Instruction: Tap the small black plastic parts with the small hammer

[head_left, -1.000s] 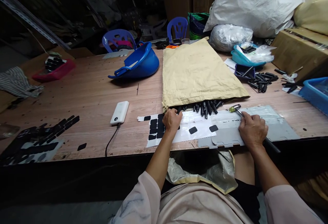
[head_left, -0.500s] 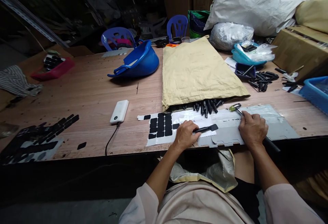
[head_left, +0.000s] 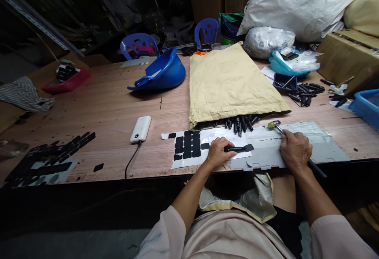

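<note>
A black pen-like tool (head_left: 237,149) lies under the closed fingers of my left hand (head_left: 219,153), its tip touching a small black patch (head_left: 249,147) on the grey board. My right hand (head_left: 295,151) is wrapped round the handle of a small hammer (head_left: 276,125), whose yellowish head points away from me over the grey board (head_left: 314,142). To the left of my left hand is a white sheet (head_left: 204,159) bearing rows of black rounded patches (head_left: 187,144). More black tools (head_left: 242,123) stick out from under a tan sack (head_left: 231,85).
A white power bank (head_left: 141,128) with a black cable lies left of the sheet. Farther back sits a tilted blue basin (head_left: 168,71). Black strips (head_left: 71,148) are at the far left. At the right are a teal basin (head_left: 284,67), loose black tools (head_left: 308,91) and a blue tray (head_left: 367,103).
The view has shifted slightly, moving the table a little to the right in the picture. Both hands keep their holds, and the hammer's head looks slightly turned.
</note>
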{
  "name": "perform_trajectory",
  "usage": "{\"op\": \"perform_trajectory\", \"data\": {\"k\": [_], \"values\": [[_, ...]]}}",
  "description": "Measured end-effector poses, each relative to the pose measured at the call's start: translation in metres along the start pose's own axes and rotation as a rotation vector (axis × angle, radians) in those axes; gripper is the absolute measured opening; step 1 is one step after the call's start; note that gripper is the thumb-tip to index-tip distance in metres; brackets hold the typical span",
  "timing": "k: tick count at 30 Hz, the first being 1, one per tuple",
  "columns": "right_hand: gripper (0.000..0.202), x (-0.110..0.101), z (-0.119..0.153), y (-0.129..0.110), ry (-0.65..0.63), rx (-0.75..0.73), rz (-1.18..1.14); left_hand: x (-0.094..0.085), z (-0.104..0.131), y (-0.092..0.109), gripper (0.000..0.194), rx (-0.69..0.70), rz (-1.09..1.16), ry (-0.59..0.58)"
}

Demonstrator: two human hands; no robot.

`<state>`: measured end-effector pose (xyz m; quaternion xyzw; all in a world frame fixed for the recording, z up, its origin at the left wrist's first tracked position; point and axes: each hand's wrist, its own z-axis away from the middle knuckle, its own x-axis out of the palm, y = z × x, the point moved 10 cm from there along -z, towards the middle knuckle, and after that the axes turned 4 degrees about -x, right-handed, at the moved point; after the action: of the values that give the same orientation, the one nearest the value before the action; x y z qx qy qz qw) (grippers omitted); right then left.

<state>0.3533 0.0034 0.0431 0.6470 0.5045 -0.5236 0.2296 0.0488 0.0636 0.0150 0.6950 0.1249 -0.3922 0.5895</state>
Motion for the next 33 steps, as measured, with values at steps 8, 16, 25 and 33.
{"op": "perform_trajectory", "data": {"k": [8,16,25,33], "values": [[0.034,-0.036,0.051,-0.080,0.019,-0.327,-0.597,0.000,-0.003,-0.002,0.019,-0.106,0.034,-0.001],[0.048,-0.039,0.111,-0.133,-0.070,-0.561,-0.441,0.000,-0.004,0.000,0.017,-0.100,0.025,0.009],[0.051,-0.044,0.108,-0.119,-0.007,-0.527,-0.366,0.001,-0.002,-0.001,0.018,-0.121,0.026,0.033],[0.042,-0.047,0.092,-0.099,0.016,-0.439,-0.356,0.001,-0.002,0.000,0.018,-0.111,0.034,0.044]]}}
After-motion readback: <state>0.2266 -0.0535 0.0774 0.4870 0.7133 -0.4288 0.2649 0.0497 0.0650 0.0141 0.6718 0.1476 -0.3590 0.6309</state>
